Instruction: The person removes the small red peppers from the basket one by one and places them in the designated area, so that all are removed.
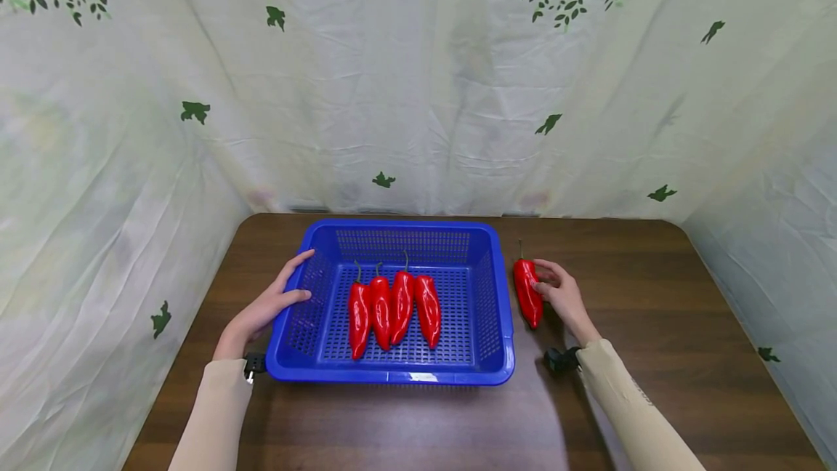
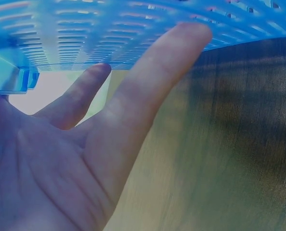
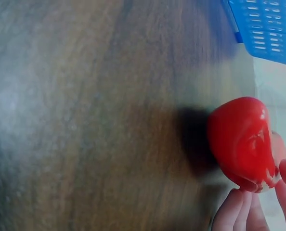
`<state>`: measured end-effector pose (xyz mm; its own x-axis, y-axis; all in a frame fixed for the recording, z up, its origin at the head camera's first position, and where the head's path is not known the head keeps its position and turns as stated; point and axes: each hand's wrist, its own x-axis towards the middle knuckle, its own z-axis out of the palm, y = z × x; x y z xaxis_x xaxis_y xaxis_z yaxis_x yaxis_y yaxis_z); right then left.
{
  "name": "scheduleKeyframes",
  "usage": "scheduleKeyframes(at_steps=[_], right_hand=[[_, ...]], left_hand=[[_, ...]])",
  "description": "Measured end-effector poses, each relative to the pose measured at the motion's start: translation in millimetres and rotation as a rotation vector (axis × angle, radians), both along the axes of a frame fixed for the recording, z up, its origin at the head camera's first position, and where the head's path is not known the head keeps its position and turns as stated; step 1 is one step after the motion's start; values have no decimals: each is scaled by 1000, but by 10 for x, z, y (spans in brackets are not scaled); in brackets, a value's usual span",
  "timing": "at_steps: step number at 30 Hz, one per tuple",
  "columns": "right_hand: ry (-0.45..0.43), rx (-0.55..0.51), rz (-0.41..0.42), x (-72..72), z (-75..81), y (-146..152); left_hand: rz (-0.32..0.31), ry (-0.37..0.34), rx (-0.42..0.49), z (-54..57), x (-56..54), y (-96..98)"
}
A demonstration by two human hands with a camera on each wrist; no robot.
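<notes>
A blue plastic basket [image 1: 392,376] stands on the table with several red peppers [image 1: 400,304] lying inside it. My left hand [image 1: 264,310] rests against the basket's left side, its fingers stretched out toward the rim. The left wrist view shows a straight thumb and finger against the slotted wall [image 2: 99,29]. To the right of the basket, my right hand [image 1: 564,298] pinches another red pepper [image 1: 527,293] between thumb and fingers. That pepper's stem points away from me. Seen from the right wrist, the pepper's rounded end [image 3: 241,139] faces the camera, with a dark shadow beside it.
The brown wooden table [image 1: 654,325] extends well to the right of the basket. A pale curtain [image 1: 418,93] with printed leaves and green birds surrounds it at the back and sides. Each wrist carries a black strapped device [image 1: 561,360].
</notes>
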<state>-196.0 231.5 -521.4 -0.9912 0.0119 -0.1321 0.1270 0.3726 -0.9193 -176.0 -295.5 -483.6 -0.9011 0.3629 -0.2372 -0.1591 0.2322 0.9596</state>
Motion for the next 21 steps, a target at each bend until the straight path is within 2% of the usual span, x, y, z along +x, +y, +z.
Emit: scheduleKeyframes(at_steps=[5, 11, 21], right_hand=[[2, -7, 0, -1, 20, -2], [46, -35, 10, -19, 86, 12], [107, -91, 35, -32, 322, -5]], left_hand=[[1, 1, -5, -7, 4, -10], [-1, -6, 10, 0, 9, -18], [-3, -1, 15, 9, 10, -2]])
